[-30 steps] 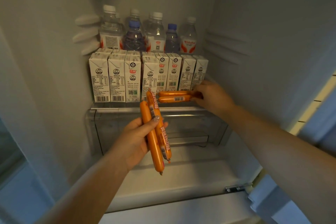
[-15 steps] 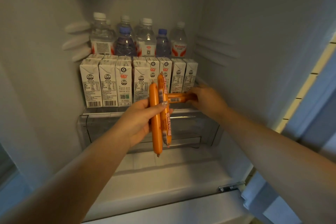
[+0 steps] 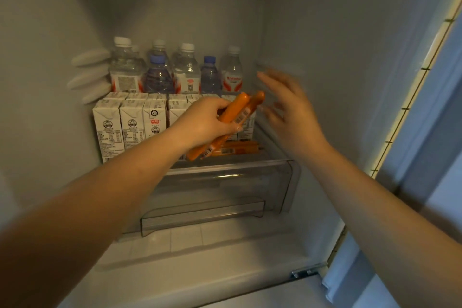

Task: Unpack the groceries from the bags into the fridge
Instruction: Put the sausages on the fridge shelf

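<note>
My left hand [image 3: 203, 124] grips two orange sausage sticks [image 3: 238, 110], tilted with their tips up and to the right, in front of the milk cartons. More orange sausages [image 3: 237, 149] lie flat on the fridge shelf [image 3: 271, 144] at its front right. My right hand [image 3: 291, 112] hovers just right of the held sausages, fingers spread and holding nothing, blurred by motion.
A row of white milk cartons [image 3: 130, 127] fills the shelf, with several water bottles [image 3: 186, 72] behind them. Below sits a clear drawer [image 3: 225, 190] above the fridge floor [image 3: 200, 257]. The fridge wall [image 3: 337, 82] stands to the right.
My right hand let go of the sausages on the shelf and lifted up, open. My left hand carried its two sausages up and right toward the shelf.
</note>
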`<state>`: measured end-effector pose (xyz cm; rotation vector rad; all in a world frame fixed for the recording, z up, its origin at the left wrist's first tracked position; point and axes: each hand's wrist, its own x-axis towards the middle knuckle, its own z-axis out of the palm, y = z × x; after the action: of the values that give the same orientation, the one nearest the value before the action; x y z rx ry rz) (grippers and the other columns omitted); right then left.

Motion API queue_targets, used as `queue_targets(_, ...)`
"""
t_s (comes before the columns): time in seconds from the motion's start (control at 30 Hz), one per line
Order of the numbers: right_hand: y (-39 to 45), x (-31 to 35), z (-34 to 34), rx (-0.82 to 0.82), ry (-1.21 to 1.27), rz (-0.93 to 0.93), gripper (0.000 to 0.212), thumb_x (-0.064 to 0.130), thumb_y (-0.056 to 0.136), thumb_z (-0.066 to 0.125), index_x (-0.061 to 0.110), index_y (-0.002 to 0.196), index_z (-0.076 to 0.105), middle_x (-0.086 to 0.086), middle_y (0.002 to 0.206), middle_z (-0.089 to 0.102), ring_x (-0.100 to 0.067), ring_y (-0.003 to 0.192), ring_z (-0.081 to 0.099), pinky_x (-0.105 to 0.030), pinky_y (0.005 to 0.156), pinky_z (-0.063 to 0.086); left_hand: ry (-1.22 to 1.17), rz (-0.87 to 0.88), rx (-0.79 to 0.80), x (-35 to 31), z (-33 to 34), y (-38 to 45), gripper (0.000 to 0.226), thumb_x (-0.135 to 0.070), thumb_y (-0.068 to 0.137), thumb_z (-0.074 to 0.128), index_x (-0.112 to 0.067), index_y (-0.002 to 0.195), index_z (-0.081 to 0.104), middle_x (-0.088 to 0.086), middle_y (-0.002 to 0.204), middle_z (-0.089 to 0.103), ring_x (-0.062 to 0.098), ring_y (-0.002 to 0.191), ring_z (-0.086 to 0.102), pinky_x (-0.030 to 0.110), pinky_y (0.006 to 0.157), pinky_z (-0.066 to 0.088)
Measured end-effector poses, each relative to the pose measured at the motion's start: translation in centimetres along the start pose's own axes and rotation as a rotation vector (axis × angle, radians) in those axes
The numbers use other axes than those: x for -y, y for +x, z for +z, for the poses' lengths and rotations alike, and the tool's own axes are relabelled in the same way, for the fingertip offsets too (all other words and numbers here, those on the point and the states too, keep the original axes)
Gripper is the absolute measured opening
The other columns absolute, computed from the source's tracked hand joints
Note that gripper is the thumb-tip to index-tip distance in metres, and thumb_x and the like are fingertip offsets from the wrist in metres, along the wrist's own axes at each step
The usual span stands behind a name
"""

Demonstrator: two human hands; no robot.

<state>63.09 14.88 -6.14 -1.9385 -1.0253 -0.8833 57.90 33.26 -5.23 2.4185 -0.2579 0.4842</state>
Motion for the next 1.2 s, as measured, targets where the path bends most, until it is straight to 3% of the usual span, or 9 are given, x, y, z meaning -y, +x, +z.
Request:
queue_targets(0.1, -0.6, -1.0, 0.3, 0.057, -0.087, -0.079, 0.046, 0.002, 0.081, 0.066, 0.011, 0.125, 0.058, -0.015, 0.133, 0.048, -0.02, 0.124, 0.044, -0.017, 0.1, 0.037, 0.185, 0.093, 0.01, 0.4, 1.4, 0.4, 0.025, -0.028, 0.079, 0.073, -0.021, 0.102, 0.066, -0.006, 0.08, 0.06, 0.014, 0.078, 0.058, 0.025, 0.064, 0.043)
queue_targets(0.27, -2.1, -3.1, 1.4, 0.295, -0.106, 0.148, 0.041, 0.008, 0.08, 0.07, 0.018, 0.12, 0.064, -0.007, 0.123, 0.06, -0.024, 0.113, 0.056, -0.041, 0.097, 0.046, 0.407, 0.14, 0.077, 1.4, 3.9, 1.0, 0.033, -0.027, 0.08, 0.072, -0.02, 0.111, 0.064, 0.003, 0.097, 0.065, 0.02, 0.087, 0.06, 0.032, 0.073, 0.047)
queue_targets(0.4, -3.6, -4.1, 2.3, 0.303, -0.157, 0.274, 0.037, 0.019, 0.083, 0.067, 0.024, 0.12, 0.063, -0.004, 0.114, 0.065, -0.023, 0.103, 0.059, -0.045, 0.088, 0.05, 0.464, 0.131, 0.105, 2.0, 5.5, 1.1, 0.04, -0.028, 0.081, 0.07, -0.022, 0.12, 0.061, 0.004, 0.105, 0.066, 0.022, 0.093, 0.061, 0.038, 0.082, 0.05)
queue_targets(0.7, -5.6, -4.8, 3.9, 0.379, -0.058, 0.405, 0.033, 0.012, 0.082, 0.069, 0.02, 0.114, 0.066, 0.002, 0.103, 0.068, -0.008, 0.093, 0.06, -0.024, 0.088, 0.048, 0.294, 0.112, 0.047, 3.3, 7.2, -0.6, 0.036, -0.028, 0.083, 0.068, -0.024, 0.119, 0.062, 0.002, 0.105, 0.066, 0.019, 0.092, 0.06, 0.037, 0.081, 0.05)
queue_targets(0.83, -6.1, -5.0, 3.8, 0.386, -0.088, 0.417, 0.033, 0.012, 0.084, 0.066, 0.021, 0.116, 0.065, 0.006, 0.102, 0.065, -0.001, 0.09, 0.052, -0.005, 0.075, 0.036, 0.356, 0.152, 0.034, 3.5, 7.2, -2.4, 0.042, -0.03, 0.086, 0.065, -0.027, 0.127, 0.056, 0.002, 0.119, 0.061, 0.02, 0.106, 0.057, 0.039, 0.087, 0.049)
queue_targets(1.0, -6.4, -5.2, 2.6, 0.419, -0.21, 0.441, 0.035, 0.017, 0.088, 0.062, 0.021, 0.123, 0.061, -0.005, 0.118, 0.063, -0.019, 0.104, 0.058, -0.029, 0.09, 0.045, 0.523, 0.215, -0.054, 4.6, 7.9, -5.8, 0.06, -0.039, 0.077, 0.073, -0.01, 0.126, 0.057, 0.009, 0.131, 0.056, 0.03, 0.119, 0.053, 0.047, 0.1, 0.043)
queue_targets(1.13, -6.1, -4.8, 2.8, 0.543, -0.307, 0.418, 0.036, 0.022, 0.092, 0.056, 0.022, 0.128, 0.056, -0.006, 0.119, 0.062, -0.024, 0.105, 0.059, -0.033, 0.089, 0.047, 0.606, 0.176, -0.003, 4.8, 9.0, -7.2, 0.076, -0.049, 0.082, 0.063, -0.008, 0.141, 0.038, 0.01, 0.152, 0.027, 0.027, 0.141, 0.025, 0.054, 0.113, 0.021)
queue_targets(1.2, -6.2, -4.5, 3.2, 0.595, -0.307, 0.418, 0.036, 0.03, 0.093, 0.053, 0.024, 0.128, 0.053, -0.003, 0.117, 0.063, -0.022, 0.105, 0.059, -0.037, 0.09, 0.048, 0.647, 0.171, 0.001, 4.9, 9.0, -7.4, 0.079, -0.053, 0.08, 0.063, -0.008, 0.141, 0.038, 0.011, 0.151, 0.03, 0.028, 0.141, 0.025, 0.054, 0.113, 0.02)
